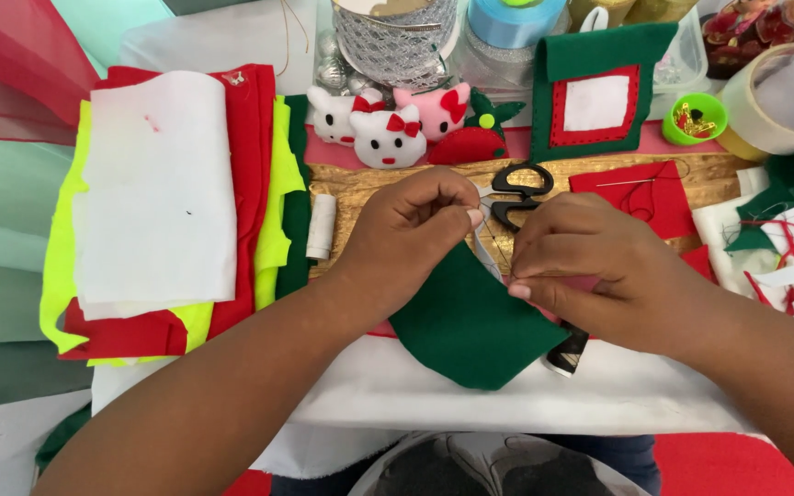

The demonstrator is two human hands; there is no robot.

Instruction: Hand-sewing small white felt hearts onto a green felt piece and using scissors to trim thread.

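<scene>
Over the worktop, we hold a curved piece of green felt between our two hands. Our left hand has its fingers pressed together, pinching the felt's upper edge; our right hand pinches the same edge just beside it, fingertips closed tight on something too fine for us to make out. A dark thread spool lies under our right hand. Just beyond both hands rest black-handled scissors, and a white spool stands left of our left hand. Farther left we see stacked felt sheets in white, red and yellow. Beyond the scissors sit small white and pink cat-face toys.
</scene>
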